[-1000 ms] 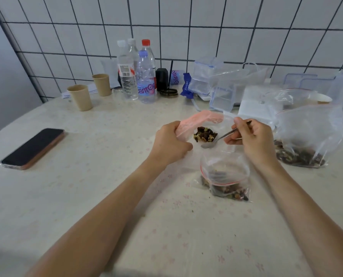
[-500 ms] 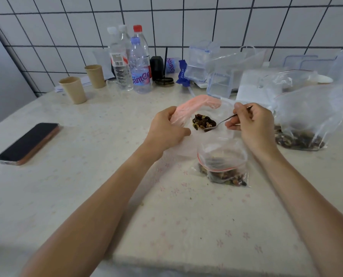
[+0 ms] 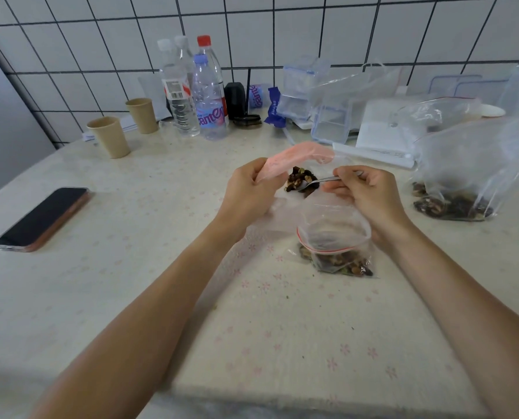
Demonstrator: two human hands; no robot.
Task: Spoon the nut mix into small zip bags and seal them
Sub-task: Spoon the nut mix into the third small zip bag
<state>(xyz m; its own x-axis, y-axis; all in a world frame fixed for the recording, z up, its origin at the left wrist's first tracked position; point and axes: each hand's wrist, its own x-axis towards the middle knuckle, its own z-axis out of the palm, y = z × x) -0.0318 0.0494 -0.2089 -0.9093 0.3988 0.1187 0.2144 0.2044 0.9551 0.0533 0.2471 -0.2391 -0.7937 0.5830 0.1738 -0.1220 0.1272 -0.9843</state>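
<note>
Two bare hands work over the middle of a pale, faintly flowered table (image 3: 131, 297), a broad matte surface that carries everything else. Largest of the loose things is the big clear bag (image 3: 469, 167) near the right edge, slumped and crinkled, with the dark nut mix (image 3: 451, 205) pooled in its bottom; it sits within easy reach, probably so the spoon can go back for more. Along the far edge stand plastic water bottles (image 3: 205, 95), two tan paper cups (image 3: 110, 136) and clear lidded boxes (image 3: 330, 128). A dark phone (image 3: 45, 217) lies flat near the left edge, well apart from the work.

A small zip bag (image 3: 335, 246) with a red seal line rests just in front of the right wrist, already holding a layer of nuts, its mouth apparently still gaping. The left hand (image 3: 247, 193) pinches the pinkish rim of another thin bag (image 3: 297, 154), lifting it so the mouth stays open toward the spoon. The right hand (image 3: 370, 195) is curled round the handle of a slim metal spoon (image 3: 315, 182), held roughly level, likely to keep its heaped, lumpy load (image 3: 300, 179) of brown nuts from spilling. That load sits just at the lifted bag's mouth; whether it is already inside the film I cannot tell.
</note>
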